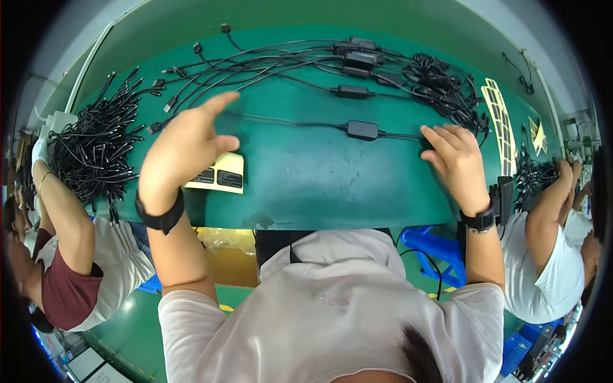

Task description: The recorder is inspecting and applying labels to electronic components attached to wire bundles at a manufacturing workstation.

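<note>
My left hand point(185, 145) is raised over the green table point(306, 185), fingers spread, blurred, holding nothing I can see. It hovers above a pale sheet of black labels point(220, 175). My right hand point(456, 159) rests flat near the right end of a black cable with an inline box point(363, 129); its fingers press on the cable's coiled end. Both wrists wear black bands.
Several more black cables with boxes point(354, 64) lie fanned across the far side. A heap of black cables point(96, 150) sits at the left. A yellow label backing sheet point(501, 124) lies right. Other people work at my left point(70, 255) and right point(549, 249).
</note>
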`<state>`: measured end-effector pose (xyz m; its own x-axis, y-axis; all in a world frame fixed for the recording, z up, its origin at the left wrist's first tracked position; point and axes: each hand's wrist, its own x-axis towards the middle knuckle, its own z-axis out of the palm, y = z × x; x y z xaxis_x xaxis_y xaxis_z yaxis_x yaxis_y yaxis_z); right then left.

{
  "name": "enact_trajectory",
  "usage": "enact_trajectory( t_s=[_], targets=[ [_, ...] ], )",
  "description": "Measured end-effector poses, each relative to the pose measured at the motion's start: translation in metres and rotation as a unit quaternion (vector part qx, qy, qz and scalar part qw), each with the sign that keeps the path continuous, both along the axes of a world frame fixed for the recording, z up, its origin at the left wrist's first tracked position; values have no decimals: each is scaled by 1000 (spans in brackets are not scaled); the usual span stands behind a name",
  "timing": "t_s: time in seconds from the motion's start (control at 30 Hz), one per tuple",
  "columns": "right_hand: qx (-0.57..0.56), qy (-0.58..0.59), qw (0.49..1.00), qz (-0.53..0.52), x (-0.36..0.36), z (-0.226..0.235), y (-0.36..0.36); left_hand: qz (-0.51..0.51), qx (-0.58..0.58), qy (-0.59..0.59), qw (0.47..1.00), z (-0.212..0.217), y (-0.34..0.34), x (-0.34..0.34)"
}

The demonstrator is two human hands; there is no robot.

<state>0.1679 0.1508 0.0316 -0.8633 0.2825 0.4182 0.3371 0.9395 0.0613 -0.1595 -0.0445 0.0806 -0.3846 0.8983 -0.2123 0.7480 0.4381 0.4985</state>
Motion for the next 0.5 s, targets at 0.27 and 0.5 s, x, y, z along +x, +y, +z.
enact_trajectory(
  t_s=[0.27,0.5],
  targets=[
    [-539,140,824,104,-51,36,-30,30,376,-126,917,1,60,50],
    [-708,201,664,133,-90,10,-12,-54,296,-276,913,-25,81,71]
  ],
)
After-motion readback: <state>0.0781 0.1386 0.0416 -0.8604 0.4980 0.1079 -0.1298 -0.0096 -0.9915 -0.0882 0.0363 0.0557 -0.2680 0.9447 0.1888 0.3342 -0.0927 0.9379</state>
